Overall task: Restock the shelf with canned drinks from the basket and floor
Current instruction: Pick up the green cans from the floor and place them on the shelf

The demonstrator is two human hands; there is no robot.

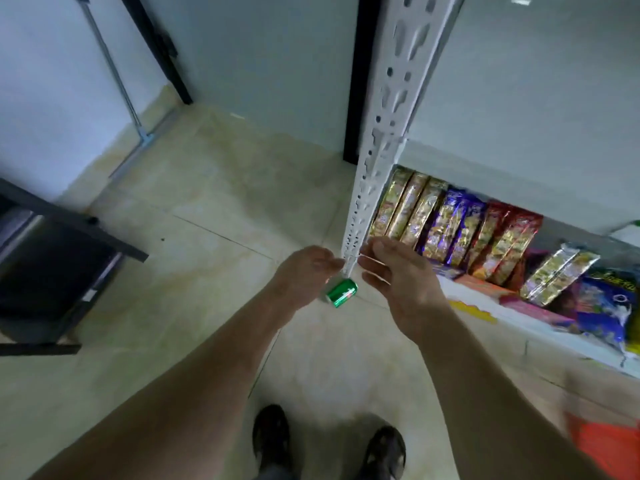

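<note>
Green aluminium drink can is lying on its side on the beige tiled floor, at the foot of the white perforated steel shelf post. Left hand is hovering just above and left of it, fingers loosely curled, holding nothing. Right hand is hanging just to its right, fingers relaxed, empty. Judgement: the can is rigid, smooth and likely to roll; best taken around the mid-body.
</note>
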